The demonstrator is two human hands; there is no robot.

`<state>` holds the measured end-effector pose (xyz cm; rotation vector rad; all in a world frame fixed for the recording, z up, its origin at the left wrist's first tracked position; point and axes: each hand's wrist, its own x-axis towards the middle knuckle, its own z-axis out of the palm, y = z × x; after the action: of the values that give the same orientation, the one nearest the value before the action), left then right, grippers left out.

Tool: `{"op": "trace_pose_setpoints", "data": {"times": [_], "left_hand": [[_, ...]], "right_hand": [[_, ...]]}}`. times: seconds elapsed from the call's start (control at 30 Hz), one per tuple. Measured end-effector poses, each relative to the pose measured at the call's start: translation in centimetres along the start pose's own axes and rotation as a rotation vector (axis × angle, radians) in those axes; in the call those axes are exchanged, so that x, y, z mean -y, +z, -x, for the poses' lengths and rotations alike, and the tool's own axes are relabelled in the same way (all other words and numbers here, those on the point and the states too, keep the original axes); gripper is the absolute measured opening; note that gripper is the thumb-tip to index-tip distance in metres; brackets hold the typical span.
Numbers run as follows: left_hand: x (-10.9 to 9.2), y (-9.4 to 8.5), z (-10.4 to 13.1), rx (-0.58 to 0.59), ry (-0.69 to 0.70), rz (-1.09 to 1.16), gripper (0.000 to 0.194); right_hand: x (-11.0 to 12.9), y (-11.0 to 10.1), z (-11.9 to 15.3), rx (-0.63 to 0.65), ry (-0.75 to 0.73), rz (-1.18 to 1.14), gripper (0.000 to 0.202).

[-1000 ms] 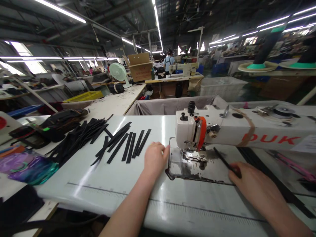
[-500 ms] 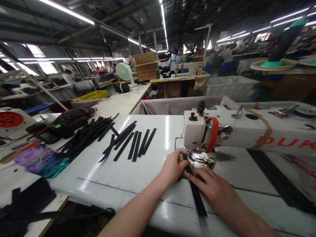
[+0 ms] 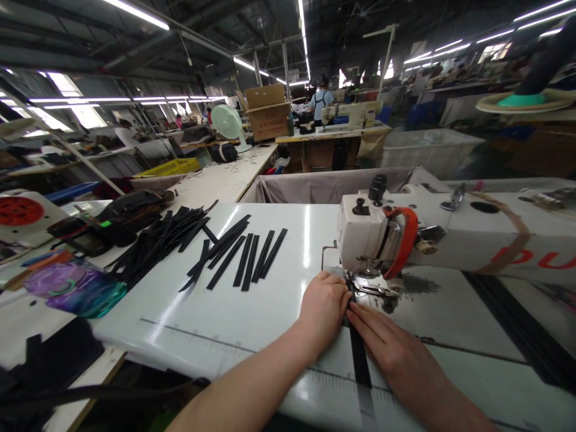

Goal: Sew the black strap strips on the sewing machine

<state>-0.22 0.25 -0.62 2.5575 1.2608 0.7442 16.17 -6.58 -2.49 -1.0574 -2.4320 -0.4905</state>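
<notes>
A narrow black strip (image 3: 360,360) runs from near the needle area of a white sewing machine (image 3: 364,234) toward the table's front edge. My left hand (image 3: 324,309) has its fingers curled down on the strip's upper part, just left of the metal presser foot (image 3: 373,287). Against the strip's right side, my right hand (image 3: 384,342) holds its fingers close together, with their tips near the left fingertips. Both hands cover part of the strip, so its far end is hidden. An orange-red band (image 3: 402,240) curves over the machine head.
Several short black strips (image 3: 247,261) lie left on the white table (image 3: 288,324), beside a larger black pile (image 3: 166,246). A purple-teal pouch (image 3: 74,285) sits farther left. Long black strips (image 3: 513,324) lie under the machine arm. Behind the table stands a cloth-lined bin (image 3: 306,186).
The view has shifted slightly. My left fingers have curled further down over the strip, and my right fingers have drawn together alongside it. The strip's near end has moved a little toward the machine.
</notes>
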Motion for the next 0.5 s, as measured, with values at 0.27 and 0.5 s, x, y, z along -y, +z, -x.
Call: {"op": "trace_pose_setpoints", "data": {"times": [0.27,0.5], "left_hand": [[-0.07,0.19,-0.39,0.047,-0.003,-0.093,0.021],[-0.53,0.40,-0.90,0.076,-0.057,-0.144,0.029]], "right_hand": [[0.05,0.10,-0.12,-0.016,0.006,-0.004,0.040],[0.10,0.31,-0.46,-0.016,0.056,-0.036,0.039]]}}
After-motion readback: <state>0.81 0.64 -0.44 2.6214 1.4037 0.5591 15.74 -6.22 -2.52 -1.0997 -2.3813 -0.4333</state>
